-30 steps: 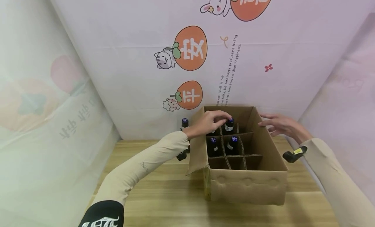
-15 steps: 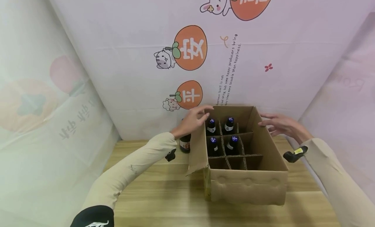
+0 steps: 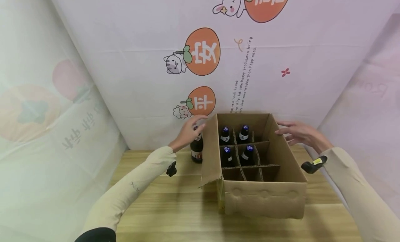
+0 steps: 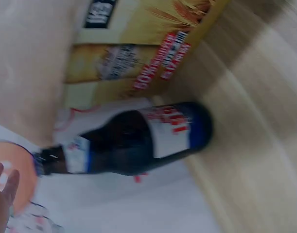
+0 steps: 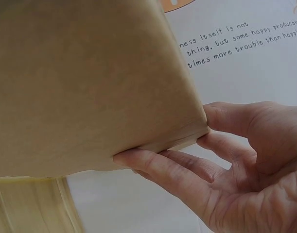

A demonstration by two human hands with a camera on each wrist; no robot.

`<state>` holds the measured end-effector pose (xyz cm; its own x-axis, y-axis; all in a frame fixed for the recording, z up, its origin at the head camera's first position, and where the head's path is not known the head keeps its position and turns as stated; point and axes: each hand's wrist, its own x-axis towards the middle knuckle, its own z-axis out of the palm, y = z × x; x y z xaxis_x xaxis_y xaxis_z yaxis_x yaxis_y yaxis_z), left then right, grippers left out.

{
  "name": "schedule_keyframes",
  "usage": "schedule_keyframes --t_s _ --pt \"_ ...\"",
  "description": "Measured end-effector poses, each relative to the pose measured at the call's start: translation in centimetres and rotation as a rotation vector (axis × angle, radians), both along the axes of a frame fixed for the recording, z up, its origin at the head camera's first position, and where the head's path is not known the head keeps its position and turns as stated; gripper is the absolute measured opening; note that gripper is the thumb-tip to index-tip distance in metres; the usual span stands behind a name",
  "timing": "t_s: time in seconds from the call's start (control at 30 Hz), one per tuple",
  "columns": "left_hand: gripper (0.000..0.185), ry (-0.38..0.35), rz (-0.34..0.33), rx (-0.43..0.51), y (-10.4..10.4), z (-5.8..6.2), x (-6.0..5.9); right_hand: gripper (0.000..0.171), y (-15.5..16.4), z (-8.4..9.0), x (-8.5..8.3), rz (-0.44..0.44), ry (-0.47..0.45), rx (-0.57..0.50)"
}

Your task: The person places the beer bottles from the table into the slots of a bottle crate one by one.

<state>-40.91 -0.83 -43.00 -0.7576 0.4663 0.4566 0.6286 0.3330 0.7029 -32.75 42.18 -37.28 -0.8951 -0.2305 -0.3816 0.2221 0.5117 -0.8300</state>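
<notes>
The left hand (image 3: pixel 187 131), fingers loosely spread, hovered at the cap of the bottle (image 3: pixel 197 149) left of centre in the head view, gripping nothing. That bottle stood upright on the table (image 3: pixel 175 207), just beside the box (image 3: pixel 265 197). A glancing touch could topple it against the box flap. The right hand (image 3: pixel 297 133), fingers straight, pressed the box's far right wall; slack pressure there could let the box slide.

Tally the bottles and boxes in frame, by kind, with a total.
Dark glass bottles with blue caps in the box's divider cells: 4
Dark glass bottle with red-and-white label on the wooden table, under the left hand: 1
Brown cardboard boxes: 1
Total: 6
</notes>
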Motion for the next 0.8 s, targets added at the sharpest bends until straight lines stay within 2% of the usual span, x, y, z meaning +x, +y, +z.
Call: schedule_keyframes --t_s 0.27,0.43,0.57,0.8 --pt "0.053 -0.170 0.057 -0.026 -1.8 -3.8 -1.4 0.082 -0.2 0.0 0.0 -0.008 -0.002 -0.001" --pt "0.045 -0.237 0.048 -0.057 -1.9 -5.8 -2.4 0.083 0.1 -0.1 0.1 -0.007 -0.008 -0.003" --pt "0.040 -0.284 0.048 -0.007 -2.1 -6.1 -2.5 0.082 0.1 -0.2 0.2 -0.005 0.000 -0.008" --pt "0.036 -0.271 0.050 -0.001 -2.3 -6.5 -3.2 0.081 -0.1 -0.1 0.2 -0.002 0.007 -0.006"
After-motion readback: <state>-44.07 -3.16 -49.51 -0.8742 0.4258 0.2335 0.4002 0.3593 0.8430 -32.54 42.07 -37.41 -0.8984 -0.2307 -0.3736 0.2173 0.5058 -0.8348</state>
